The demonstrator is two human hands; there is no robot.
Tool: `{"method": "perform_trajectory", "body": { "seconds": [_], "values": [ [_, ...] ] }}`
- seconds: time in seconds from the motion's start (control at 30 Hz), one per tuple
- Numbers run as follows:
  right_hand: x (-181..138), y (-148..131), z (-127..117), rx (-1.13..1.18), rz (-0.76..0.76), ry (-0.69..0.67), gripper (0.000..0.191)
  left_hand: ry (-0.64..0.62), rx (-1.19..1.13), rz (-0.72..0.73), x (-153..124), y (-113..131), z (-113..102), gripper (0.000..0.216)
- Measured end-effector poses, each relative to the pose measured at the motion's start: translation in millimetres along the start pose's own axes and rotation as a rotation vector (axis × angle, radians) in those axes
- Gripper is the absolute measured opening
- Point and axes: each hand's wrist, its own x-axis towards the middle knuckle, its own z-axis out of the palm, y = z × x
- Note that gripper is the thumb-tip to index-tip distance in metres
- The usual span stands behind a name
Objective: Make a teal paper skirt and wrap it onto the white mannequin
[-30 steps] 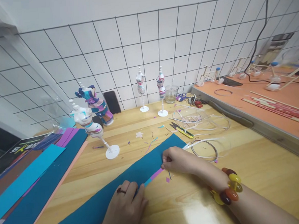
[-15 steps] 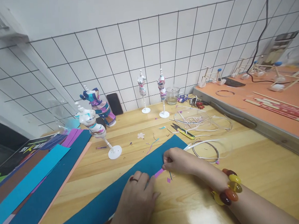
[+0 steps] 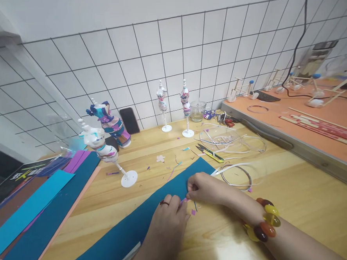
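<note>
You're pinching the purple strip (image 3: 184, 200) at the teal sheet's (image 3: 123, 231) near edge with your right hand (image 3: 205, 189); your left hand (image 3: 168, 218) curls over it, grip hidden. Beyond the sheet, one dressed figure (image 3: 113, 126) looks finished, three patchy figures (image 3: 94, 138) have white left uncovered.

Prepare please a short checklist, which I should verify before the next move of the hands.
1. Right hand at the purple strip: ok, pinching its end.
2. Left hand close to the right: ok, just beside it.
3. Teal sheet lying flat: ok in the parts that show.
4. Purple strip fixed to the teal sheet: cannot tell, the hands hide most of it.
5. Scraps away from the hands: not ok, a purple scrap lies near.
6. Snips put down: ok, on the table.
</note>
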Motion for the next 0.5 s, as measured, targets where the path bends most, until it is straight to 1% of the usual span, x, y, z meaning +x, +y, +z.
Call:
{"method": "perform_trajectory", "body": {
  "seconds": [0.1, 0.27, 0.4, 0.5],
  "values": [
    [1.5, 3.3, 0.0, 0.087, 0.019, -0.051, 0.013, -0.018, -0.024, -0.020, 0.5, 0.1, -0.7, 0.024],
    [5.0, 7.4, 1.3, 0.227, 0.028, -0.105, 0.024, -0.099, -0.080, -0.061, 2.0, 1.3, -4.2, 0.019],
    [5.7, 7.6, 2.7, 0.295, 0.039, -0.113, 0.028, -0.091, -0.141, -0.132, 2.3, 2.7, -6.5, 0.024],
    [5.5, 7.2, 3.0, 0.329, 0.037, -0.115, 0.028, -0.076, -0.143, -0.125, 2.0, 2.8, -6.3, 0.034]
  ]
}}
